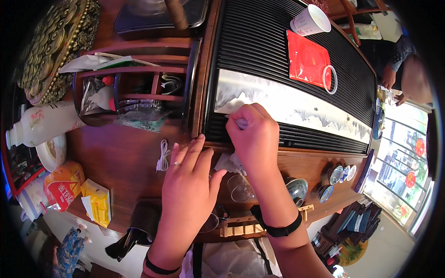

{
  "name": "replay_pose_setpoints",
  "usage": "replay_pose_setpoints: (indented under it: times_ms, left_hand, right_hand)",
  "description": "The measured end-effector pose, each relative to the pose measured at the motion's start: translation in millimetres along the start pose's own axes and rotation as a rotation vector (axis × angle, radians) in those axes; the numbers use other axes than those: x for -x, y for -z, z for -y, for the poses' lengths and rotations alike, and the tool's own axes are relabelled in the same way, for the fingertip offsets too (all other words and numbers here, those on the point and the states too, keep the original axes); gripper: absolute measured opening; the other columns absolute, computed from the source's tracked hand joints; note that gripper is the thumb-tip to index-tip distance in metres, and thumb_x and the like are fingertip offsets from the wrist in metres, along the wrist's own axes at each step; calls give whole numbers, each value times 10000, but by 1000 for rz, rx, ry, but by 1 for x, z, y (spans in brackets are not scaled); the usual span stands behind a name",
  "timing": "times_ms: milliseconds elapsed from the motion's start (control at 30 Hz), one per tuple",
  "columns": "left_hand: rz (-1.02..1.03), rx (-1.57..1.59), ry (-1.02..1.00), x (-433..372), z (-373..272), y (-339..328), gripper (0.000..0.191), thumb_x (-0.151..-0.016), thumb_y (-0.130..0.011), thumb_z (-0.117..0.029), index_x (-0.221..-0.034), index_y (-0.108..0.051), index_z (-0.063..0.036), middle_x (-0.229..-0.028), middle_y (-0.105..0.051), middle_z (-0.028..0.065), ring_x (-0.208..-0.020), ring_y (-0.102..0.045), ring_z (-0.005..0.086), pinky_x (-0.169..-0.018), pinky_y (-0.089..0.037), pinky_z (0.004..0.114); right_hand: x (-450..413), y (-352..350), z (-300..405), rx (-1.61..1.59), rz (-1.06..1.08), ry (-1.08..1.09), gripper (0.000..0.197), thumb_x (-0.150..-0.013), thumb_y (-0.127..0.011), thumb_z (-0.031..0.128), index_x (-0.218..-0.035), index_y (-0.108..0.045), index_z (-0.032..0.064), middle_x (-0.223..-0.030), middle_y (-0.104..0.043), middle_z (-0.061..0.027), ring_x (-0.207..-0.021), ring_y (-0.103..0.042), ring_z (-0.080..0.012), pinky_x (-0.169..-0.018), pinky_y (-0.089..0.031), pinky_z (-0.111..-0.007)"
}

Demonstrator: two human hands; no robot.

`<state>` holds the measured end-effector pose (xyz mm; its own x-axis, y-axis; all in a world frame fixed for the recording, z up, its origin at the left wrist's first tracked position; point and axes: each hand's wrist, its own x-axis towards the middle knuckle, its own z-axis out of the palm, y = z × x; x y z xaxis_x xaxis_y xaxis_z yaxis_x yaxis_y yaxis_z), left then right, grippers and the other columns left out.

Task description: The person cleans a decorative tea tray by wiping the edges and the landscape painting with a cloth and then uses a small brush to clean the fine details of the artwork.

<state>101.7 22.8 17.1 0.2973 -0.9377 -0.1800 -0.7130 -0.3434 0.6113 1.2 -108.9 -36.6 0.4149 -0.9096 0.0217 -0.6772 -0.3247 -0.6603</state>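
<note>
My right hand (255, 133) is closed in a fist around a bunched grey cloth (241, 123), of which only a small part shows. The fist is over the near edge of a black ribbed tea tray (255, 45), beside its white panel with an ink-wash pattern (264, 95). My left hand (189, 184) holds nothing; its fingers are spread, the tips by the wooden rim (196, 118) at the tray's corner. Between my hands and the table edge are a crumpled white tissue (230, 163) and a clear glass cup (240, 189).
On the tray are a red packet (307, 59), a paper cup (314, 21) and a translucent ring (334, 80). A wooden rack (135, 72) and a white cable (163, 156) lie left; a patterned bowl (297, 189) and several small cups (336, 174) right. Another person's hand (389, 75) shows far right.
</note>
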Motion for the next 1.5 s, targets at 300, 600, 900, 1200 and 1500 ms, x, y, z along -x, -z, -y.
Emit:
replay_pose_setpoints:
  times_ms: [300,600,900,1200,1500]
  left_hand:
    - [14,45,38,-1,-2,3,366,-875,-779,-185,-1155,-685,30,-1413,-614,170,-1267,-577,374,-1149,-412,495]
    - [38,47,6,0,2,4,401,-865,-782,-220,-1141,-656,42,-1392,-596,224,-1279,-566,375,-1168,-401,545]
    - [60,-49,9,-2,-4,5,397,-819,-783,-153,-1135,-641,40,-1387,-600,232,-1287,-562,393,-1182,-394,535]
    - [17,-16,47,0,-9,0,380,-874,-772,-184,-1178,-663,17,-1403,-611,207,-1278,-577,400,-1185,-383,516]
    - [25,-26,54,1,-10,0,374,-887,-770,-194,-1186,-672,9,-1425,-607,178,-1286,-575,392,-1154,-418,495]
  right_hand:
    - [8,9,-6,9,-40,171,90,-775,-768,11,-857,-732,22,-868,-671,-118,-787,-661,-331,-711,-550,-419]
    - [17,9,-4,153,-70,185,139,-781,-689,-41,-917,-701,-14,-914,-652,-137,-858,-642,-333,-772,-542,-423]
    - [12,-15,18,144,4,310,252,-675,-653,-30,-924,-697,-22,-940,-670,-131,-896,-646,-317,-797,-553,-404]
    - [7,2,-14,-570,-65,-44,70,-916,-717,-6,-983,-725,13,-935,-715,-127,-790,-714,-251,-728,-583,-337]
    - [7,21,-22,-189,11,180,178,-794,-745,-36,-955,-713,34,-923,-653,-117,-856,-652,-326,-758,-541,-408]
